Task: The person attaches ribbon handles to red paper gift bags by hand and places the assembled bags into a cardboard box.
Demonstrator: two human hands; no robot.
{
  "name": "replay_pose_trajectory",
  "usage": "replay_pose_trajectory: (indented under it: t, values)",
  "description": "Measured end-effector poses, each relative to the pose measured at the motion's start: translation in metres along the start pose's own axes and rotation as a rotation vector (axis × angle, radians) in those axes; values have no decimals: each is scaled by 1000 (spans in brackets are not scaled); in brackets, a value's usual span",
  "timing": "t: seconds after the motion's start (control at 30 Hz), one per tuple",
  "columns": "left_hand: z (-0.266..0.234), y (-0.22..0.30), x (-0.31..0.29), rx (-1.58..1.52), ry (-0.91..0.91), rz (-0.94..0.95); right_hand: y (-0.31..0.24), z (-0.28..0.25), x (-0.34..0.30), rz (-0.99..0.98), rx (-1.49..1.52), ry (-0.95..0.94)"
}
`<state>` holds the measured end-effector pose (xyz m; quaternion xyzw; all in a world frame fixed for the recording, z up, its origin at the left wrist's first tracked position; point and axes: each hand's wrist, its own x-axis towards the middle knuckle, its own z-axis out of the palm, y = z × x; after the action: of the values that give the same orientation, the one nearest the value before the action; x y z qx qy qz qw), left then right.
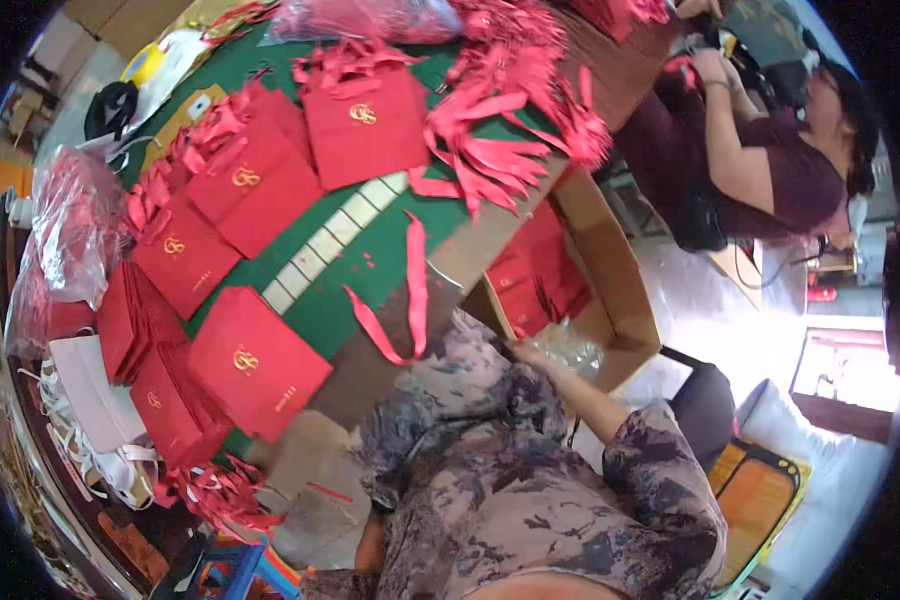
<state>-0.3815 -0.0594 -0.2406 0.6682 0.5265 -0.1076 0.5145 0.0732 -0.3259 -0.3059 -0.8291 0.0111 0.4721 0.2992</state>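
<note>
My right forearm reaches toward the open cardboard carton (625, 320) beside the table. Of my right hand (526, 354) only a part shows, low by the carton's near side; its fingers are hidden behind my patterned shirt. Red paper bags (540, 270) lie inside the carton, with clear plastic film (575, 350) near my hand. My left forearm shows low beside my body, and its hand is out of sight. On the table edge in front of me hangs a loose pink-red ribbon (416, 290). A flat red bag (260, 360) with a gold emblem lies left of it.
Stacks of red bags with ribbon handles (365, 125) cover the green table mat (345, 285). A strip of pale squares (325, 245) crosses the mat. Ribbon bundles (500, 150) pile at the far right. A co-worker (760, 170) sits beyond the table; an orange-seated chair (760, 500) stands right.
</note>
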Motion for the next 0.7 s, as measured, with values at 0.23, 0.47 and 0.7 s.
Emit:
replay_pose_trajectory:
  t: [0.23,0.47,0.7]
  values:
    - [-24,-31,32,-69,24,252,-98,-46,-79,-376,255,311]
    - [-77,79,61,178,101,186,-214,-104,-140,-946,425,440]
    - [-124,291,-28,146,-46,448,-303,-93,-152,-1047,198,462]
